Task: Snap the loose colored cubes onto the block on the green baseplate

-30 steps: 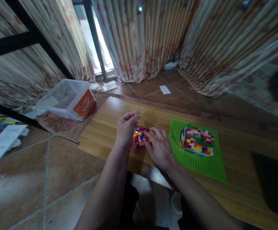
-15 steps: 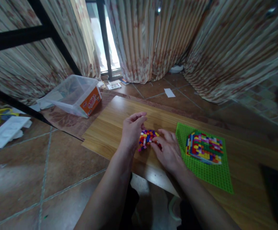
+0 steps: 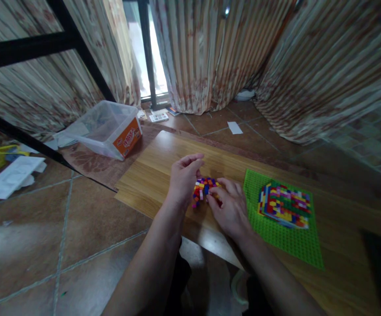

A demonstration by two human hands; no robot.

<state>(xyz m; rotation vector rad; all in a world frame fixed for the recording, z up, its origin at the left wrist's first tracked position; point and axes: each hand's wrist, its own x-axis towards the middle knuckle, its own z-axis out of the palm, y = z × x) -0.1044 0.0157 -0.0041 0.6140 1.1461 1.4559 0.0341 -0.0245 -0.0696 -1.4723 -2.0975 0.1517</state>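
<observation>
A small heap of mixed-colour toy bricks (image 3: pixel 203 188) lies on the wooden table (image 3: pixel 157 160) between my hands. My left hand (image 3: pixel 185 175) hovers at the heap's left side, its fingers curled and thumb pressed near the fingertips; whatever they may pinch is too small to make out. At the heap's right edge, my right hand (image 3: pixel 231 204) has its fingers bent down among the bricks, thumb and forefinger close together. To the right, a block built of many coloured bricks (image 3: pixel 285 205) sits on a green studded baseplate (image 3: pixel 284 243).
A clear plastic bin (image 3: pixel 103 127) with an orange label stands on the floor past the table's left end. A dark flat object (image 3: pixel 377 263) lies at the table's right. White moulded packaging (image 3: pixel 12 177) is on the floor at far left. Curtains (image 3: pixel 190 57) hang behind.
The whole view has shifted slightly, so everything sits a little farther right. Both hands stay at the brick heap in nearly the same pose.
</observation>
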